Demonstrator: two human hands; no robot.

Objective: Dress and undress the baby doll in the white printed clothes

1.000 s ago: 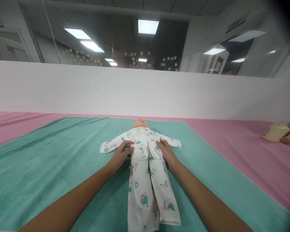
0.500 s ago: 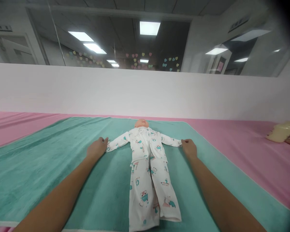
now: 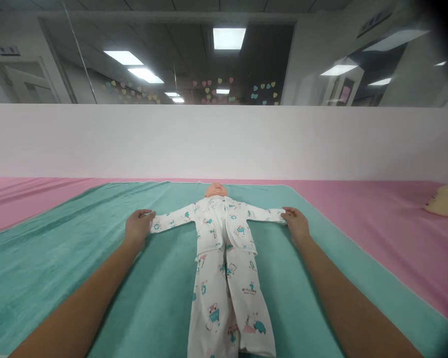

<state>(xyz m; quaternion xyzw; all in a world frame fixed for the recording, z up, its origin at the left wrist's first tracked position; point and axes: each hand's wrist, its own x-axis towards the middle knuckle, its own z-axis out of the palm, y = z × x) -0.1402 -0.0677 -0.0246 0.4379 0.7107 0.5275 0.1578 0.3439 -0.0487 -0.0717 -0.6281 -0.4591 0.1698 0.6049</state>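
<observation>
A baby doll (image 3: 215, 190) lies on its back on a teal mat (image 3: 59, 258), dressed in a white printed romper (image 3: 224, 248). Both sleeves are stretched straight out to the sides and the long legs run toward me. My left hand (image 3: 136, 227) pinches the cuff of the sleeve on the left. My right hand (image 3: 295, 223) pinches the cuff of the sleeve on the right. Both hands are closed on the fabric, with my forearms reaching in from the bottom corners.
The teal mat lies over a pink sheet (image 3: 377, 223) that extends left and right. A white partition wall (image 3: 224, 141) runs along the back with glass above it. A pale yellow object (image 3: 446, 203) sits on the pink sheet at the far right edge.
My hands left the doll's chest, moved outward to the sleeve cuffs and pulled both sleeves out straight to the sides.
</observation>
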